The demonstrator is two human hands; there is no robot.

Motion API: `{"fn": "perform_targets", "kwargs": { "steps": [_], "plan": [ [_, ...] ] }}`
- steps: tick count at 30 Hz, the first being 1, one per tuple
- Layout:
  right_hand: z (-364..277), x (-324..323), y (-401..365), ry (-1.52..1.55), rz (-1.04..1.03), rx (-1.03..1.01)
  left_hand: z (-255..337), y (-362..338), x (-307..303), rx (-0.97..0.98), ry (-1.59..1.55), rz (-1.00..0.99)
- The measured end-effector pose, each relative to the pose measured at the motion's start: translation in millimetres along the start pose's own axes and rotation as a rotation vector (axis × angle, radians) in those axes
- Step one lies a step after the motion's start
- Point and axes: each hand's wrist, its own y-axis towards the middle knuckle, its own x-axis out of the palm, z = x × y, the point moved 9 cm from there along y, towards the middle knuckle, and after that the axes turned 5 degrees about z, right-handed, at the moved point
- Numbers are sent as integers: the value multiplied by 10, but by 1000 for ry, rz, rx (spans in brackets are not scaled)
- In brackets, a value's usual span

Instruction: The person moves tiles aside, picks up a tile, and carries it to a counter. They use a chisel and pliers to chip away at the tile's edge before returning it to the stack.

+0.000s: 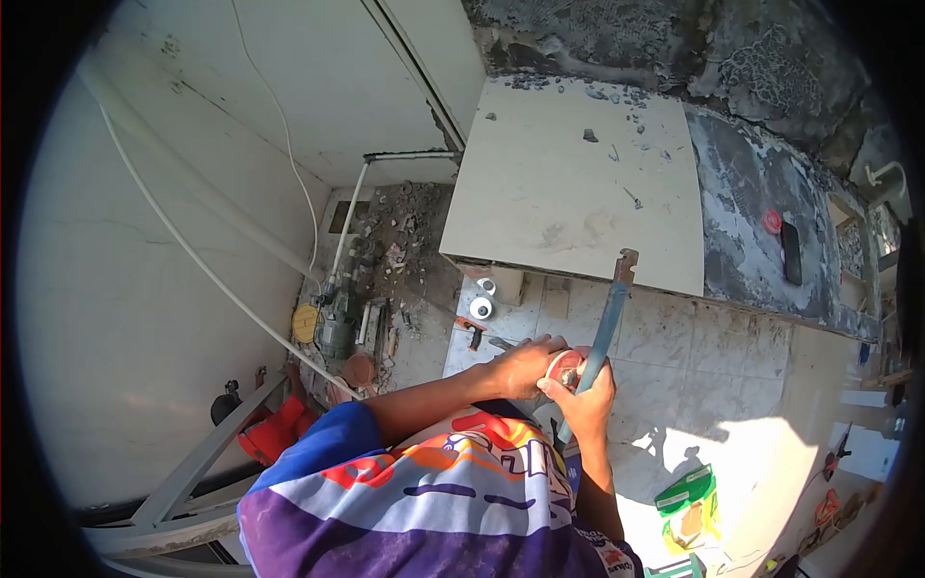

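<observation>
At the lower middle of the head view, my left hand (pixel 525 368) is closed around one side of a small round reddish object with a pale rim (pixel 563 364). Against the other side of it, my right hand (pixel 584 393) also holds a long blue-grey bar (pixel 605 332). The bar slants up and to the right. Its rusty, notched metal end (pixel 626 265) reaches over the front edge of a cream slab (pixel 578 183). What exactly the round object is, I cannot make out.
Debris lies on the slab's far part. Right of it, a grey surface (pixel 742 212) holds a black oblong item (pixel 791 253) and a pink round one (pixel 772 222). A green pump (pixel 336 328), white bottles (pixel 481 307) and a green-yellow bag (pixel 689 506) are on the floor.
</observation>
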Motion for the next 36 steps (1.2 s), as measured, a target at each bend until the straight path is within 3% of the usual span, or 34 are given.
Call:
{"fn": "perform_targets", "kwargs": {
  "steps": [4, 8, 11, 13, 15, 17, 21, 26, 36],
  "plan": [
    [199, 188, -442, 164, 270, -18, -56, -249, 30, 31, -61, 9],
    [354, 391, -876, 106, 475, -20, 75, -508, 75, 348, 141, 170],
    [380, 580, -916, 313, 519, -81, -16, -624, -7, 549, 171, 266],
    [336, 754, -771, 366, 479, -94, -236, -658, -91, 550, 207, 283],
    [442, 970, -675, 140, 453, -183, -501, -671, -189, 547, 188, 360],
    [599, 1210, -590, 258, 578, -271, -863, -649, -250, 563, 161, 468],
    [910, 1667, -410, 326, 531, -213, -1477, -734, -274, 542, 112, 614],
    [1297, 2015, -329, 281, 536, -502, -1888, -788, -145, 744, 147, 841],
    [1972, 2225, -316, 407, 640, -838, -2158, -776, 269, 1200, 300, 996]
  ]
}}
